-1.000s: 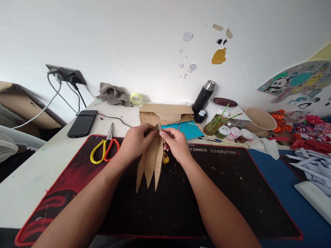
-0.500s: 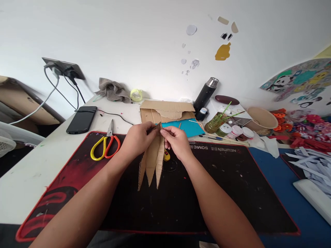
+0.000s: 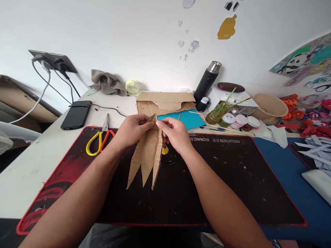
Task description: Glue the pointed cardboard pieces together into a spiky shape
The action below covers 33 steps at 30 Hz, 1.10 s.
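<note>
Above the black desk mat (image 3: 232, 189) I hold a folded piece of brown cardboard (image 3: 148, 156) by its narrow top end. Three pointed strips of it hang down toward me, spread slightly apart. My left hand (image 3: 138, 129) pinches the upper left edge, and my right hand (image 3: 173, 132) pinches the upper right edge, thumbs close together. Behind the cardboard, near my right fingers, lies a yellow tool (image 3: 164, 149), mostly hidden. Scissors (image 3: 99, 137) with yellow and red handles rest to the left of my left hand.
A phone (image 3: 77, 115) lies at the left. At the back are a cardboard sheet (image 3: 165, 98), blue paper (image 3: 190, 119) and a black thermos (image 3: 208, 81). Paint jars (image 3: 240, 120) and a jar of green stems (image 3: 217, 112) stand to the right, with paper strips (image 3: 315, 148) farther out.
The cardboard's pointed strips have spread wider, the left one swinging left. Both hands keep their pinch at the top. The head view has tilted down a little.
</note>
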{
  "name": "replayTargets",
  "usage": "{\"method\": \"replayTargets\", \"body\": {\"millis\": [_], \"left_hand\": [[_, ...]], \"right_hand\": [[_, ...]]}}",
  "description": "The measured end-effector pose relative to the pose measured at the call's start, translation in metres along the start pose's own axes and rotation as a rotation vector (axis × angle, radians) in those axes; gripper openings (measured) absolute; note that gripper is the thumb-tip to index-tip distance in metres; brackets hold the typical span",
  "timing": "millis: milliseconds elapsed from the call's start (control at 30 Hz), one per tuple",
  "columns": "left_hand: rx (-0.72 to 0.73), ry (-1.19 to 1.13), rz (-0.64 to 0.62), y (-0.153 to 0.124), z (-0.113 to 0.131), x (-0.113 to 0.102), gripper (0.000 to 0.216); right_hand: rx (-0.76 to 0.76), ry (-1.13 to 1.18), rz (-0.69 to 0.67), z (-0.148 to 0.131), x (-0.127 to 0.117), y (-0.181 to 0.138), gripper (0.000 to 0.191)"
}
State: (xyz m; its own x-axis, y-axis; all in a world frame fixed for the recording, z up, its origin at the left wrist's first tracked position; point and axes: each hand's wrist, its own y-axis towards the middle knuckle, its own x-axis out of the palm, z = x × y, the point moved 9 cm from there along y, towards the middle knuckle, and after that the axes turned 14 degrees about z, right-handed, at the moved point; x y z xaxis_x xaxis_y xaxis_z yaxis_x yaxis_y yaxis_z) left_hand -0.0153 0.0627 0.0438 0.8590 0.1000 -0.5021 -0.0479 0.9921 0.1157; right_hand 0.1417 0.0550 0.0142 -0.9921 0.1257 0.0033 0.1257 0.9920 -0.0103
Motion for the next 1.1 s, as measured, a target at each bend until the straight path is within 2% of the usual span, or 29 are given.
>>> {"method": "replayTargets", "body": {"millis": [500, 800, 967, 1100], "left_hand": [[0.006, 0.048, 0.032, 0.001, -0.004, 0.000, 0.041], [0.130, 0.124, 0.093, -0.001, 0.005, -0.001, 0.036], [0.152, 0.104, 0.089, -0.003, 0.005, -0.001, 0.052], [0.175, 0.117, 0.037, -0.005, 0.007, 0.002, 0.054]], "right_hand": [[-0.053, -0.054, -0.005, 0.001, 0.000, 0.001, 0.040], [-0.050, -0.078, -0.007, 0.005, 0.001, 0.002, 0.031], [-0.112, -0.141, 0.010, 0.003, 0.000, 0.001, 0.027], [-0.165, -0.220, 0.023, 0.000, -0.001, 0.000, 0.022]]}}
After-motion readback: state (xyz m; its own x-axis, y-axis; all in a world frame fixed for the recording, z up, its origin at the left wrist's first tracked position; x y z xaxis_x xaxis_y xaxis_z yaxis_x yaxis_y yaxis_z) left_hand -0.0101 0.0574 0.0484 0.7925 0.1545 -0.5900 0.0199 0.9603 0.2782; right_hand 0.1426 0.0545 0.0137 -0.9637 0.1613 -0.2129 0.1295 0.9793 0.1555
